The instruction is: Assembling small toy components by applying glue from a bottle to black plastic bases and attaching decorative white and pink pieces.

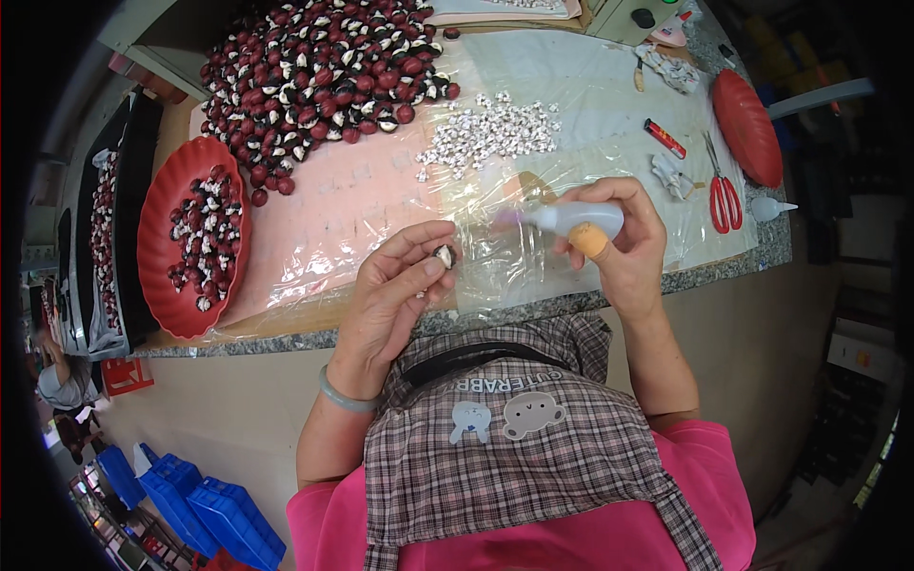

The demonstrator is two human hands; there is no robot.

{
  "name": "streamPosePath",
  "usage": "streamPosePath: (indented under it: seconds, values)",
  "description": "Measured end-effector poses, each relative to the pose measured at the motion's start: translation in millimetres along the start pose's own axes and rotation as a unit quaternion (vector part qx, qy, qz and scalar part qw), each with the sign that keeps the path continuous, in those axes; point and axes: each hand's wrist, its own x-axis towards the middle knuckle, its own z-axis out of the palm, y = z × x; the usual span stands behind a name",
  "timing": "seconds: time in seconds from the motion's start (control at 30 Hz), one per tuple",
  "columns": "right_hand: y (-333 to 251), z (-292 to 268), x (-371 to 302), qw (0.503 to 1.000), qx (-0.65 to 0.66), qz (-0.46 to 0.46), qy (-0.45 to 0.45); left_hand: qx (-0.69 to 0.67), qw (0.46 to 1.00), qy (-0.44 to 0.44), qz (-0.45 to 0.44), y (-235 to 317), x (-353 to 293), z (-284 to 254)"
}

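Note:
Between the thumb and fingers of my left hand (388,290) is a small black-and-white piece (444,255), held just above the table's front edge. My right hand (636,249), with an orange cover (588,240) on one digit, is closed around a white squeeze bottle (600,218). The bottle lies nearly level, and its blurred purplish nozzle points left toward the small piece without touching it. Beyond my hands, many small white pieces with dark marks (490,136) are spread on the plastic sheet. A large heap of dark red, black and white pieces (328,71) covers the far left.
A red scalloped tray (157,243) with similar pieces stands at the left; another red tray (747,128) is at the right. Red-handled scissors (725,205), a red-and-black tube (665,138), crumpled tissue (674,176) and a small nozzle bottle (769,208) lie at right. Blue crates (233,519) stand on the floor.

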Motion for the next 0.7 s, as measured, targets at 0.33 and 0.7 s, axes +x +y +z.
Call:
streamPosePath:
  seconds: [0.33, 0.7]
  values:
    - [16.3, -23.1, 38.4, 0.991, -0.041, 0.124, 0.039, 0.007, 1.0, 0.011, -0.011, -1.1, 3.9, -2.8]
    - [30.9, -8.9, 74.8, 0.842, -0.536, -0.058, 0.039, 0.003, 1.0, -0.012, -0.007, -2.1, 5.6, -5.5]
